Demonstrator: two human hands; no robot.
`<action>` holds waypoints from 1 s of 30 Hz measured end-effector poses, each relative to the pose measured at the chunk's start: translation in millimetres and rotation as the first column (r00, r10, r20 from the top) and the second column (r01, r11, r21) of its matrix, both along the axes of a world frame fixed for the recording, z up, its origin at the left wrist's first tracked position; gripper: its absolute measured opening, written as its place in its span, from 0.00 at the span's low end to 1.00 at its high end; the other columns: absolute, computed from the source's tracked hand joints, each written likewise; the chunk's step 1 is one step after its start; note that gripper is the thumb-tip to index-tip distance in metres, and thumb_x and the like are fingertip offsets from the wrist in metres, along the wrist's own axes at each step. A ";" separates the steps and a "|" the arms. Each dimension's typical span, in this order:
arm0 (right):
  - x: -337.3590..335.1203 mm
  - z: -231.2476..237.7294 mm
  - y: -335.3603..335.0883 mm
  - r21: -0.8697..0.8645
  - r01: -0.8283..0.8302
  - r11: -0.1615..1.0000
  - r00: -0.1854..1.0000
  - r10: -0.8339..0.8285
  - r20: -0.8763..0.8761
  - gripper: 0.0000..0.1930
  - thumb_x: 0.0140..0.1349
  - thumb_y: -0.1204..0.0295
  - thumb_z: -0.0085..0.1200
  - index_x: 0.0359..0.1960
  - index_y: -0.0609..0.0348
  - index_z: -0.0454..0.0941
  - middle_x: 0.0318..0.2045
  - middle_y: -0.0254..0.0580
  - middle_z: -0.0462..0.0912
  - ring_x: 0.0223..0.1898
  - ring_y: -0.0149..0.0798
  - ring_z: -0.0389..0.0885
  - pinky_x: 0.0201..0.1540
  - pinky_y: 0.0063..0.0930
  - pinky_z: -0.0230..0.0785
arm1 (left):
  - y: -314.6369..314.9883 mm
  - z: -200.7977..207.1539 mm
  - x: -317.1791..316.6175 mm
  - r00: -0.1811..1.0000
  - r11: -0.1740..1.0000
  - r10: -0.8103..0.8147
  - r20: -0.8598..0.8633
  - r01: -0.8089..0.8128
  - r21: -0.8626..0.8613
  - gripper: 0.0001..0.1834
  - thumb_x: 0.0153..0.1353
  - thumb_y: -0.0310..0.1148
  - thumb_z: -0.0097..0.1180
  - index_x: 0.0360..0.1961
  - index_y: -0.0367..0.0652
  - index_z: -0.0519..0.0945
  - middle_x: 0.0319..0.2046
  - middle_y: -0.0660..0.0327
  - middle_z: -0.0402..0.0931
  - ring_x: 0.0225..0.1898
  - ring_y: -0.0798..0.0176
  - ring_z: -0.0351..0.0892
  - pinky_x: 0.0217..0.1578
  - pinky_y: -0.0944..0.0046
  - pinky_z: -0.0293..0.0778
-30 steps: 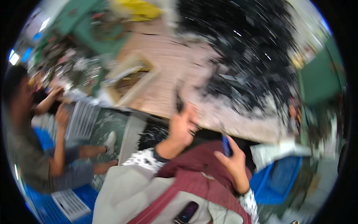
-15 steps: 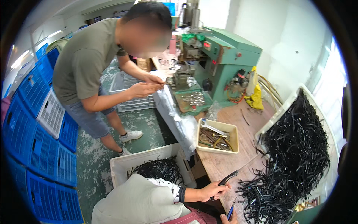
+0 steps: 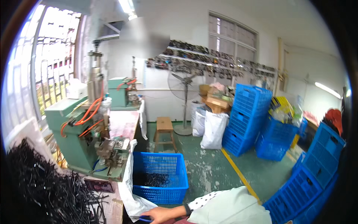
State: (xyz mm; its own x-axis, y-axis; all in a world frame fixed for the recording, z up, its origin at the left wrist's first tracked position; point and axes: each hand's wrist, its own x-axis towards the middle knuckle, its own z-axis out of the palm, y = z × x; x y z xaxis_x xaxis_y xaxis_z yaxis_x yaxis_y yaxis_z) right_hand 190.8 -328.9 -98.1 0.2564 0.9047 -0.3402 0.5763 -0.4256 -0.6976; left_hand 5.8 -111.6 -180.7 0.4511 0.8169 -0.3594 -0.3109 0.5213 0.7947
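My right hand (image 3: 158, 215) comes in at the bottom middle from a white dotted sleeve with a dark wristband. Its fingers are closed on blue-handled pliers (image 3: 145, 219), whose jaws I cannot make out. My left hand is outside the picture. Left of the right hand, beyond a hanging white cloth (image 3: 130, 201), a heap of thin black strips (image 3: 48, 190) covers much of the workbench. A dark flat rectangular object (image 3: 99, 185) lies at the heap's far edge.
A green machine (image 3: 72, 143) stands on the bench, with another green machine (image 3: 118, 91) behind. Ahead on the floor are a blue crate (image 3: 160, 194) holding black pieces, a wooden stool (image 3: 164, 125) and a fan (image 3: 185, 97). White sacks (image 3: 214, 130) and stacked blue crates (image 3: 248, 115) stand rightward.
The view has swung right, from a co-worker and a machine to another part of the room. The co-worker and my left hand with black strips have left the picture. My right hand keeps the pliers.
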 end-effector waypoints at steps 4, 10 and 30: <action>-7.7 -25.0 -61.8 0.025 0.300 0.954 0.939 -0.291 -0.186 0.23 0.63 0.67 0.50 0.61 0.48 0.71 0.50 0.44 0.80 0.49 0.41 0.77 0.54 0.36 0.68 | -7.2 -19.7 24.2 0.987 0.987 0.049 -0.153 -0.025 0.158 0.10 0.65 0.35 0.54 0.33 0.41 0.69 0.20 0.61 0.71 0.16 0.66 0.67 0.16 0.64 0.67; -1.8 -53.0 -33.0 0.049 0.109 0.993 0.994 -0.109 0.006 0.25 0.62 0.65 0.53 0.62 0.49 0.69 0.48 0.43 0.80 0.46 0.39 0.77 0.48 0.30 0.69 | -10.5 -29.6 6.9 0.994 0.995 -0.061 -0.094 0.068 0.074 0.16 0.64 0.43 0.55 0.40 0.41 0.69 0.22 0.59 0.73 0.18 0.66 0.68 0.14 0.66 0.64; -67.2 -102.7 93.9 0.187 -0.232 0.955 0.867 0.290 -0.404 0.36 0.45 0.64 0.69 0.57 0.66 0.71 0.31 0.33 0.75 0.29 0.27 0.69 0.35 0.22 0.67 | 19.4 27.1 -157.0 0.409 0.709 0.665 -0.625 -0.084 0.700 0.13 0.56 0.35 0.61 0.38 0.36 0.80 0.31 0.53 0.80 0.35 0.56 0.79 0.39 0.60 0.74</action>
State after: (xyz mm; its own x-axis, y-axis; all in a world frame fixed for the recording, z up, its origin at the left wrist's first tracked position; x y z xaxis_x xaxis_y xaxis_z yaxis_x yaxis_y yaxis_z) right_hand 123.6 -235.0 -200.8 -0.1371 0.9612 -0.2394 0.2915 -0.1918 -0.9371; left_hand -151.2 -92.2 -153.6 -0.2107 0.9634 0.1656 0.5510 -0.0229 0.8342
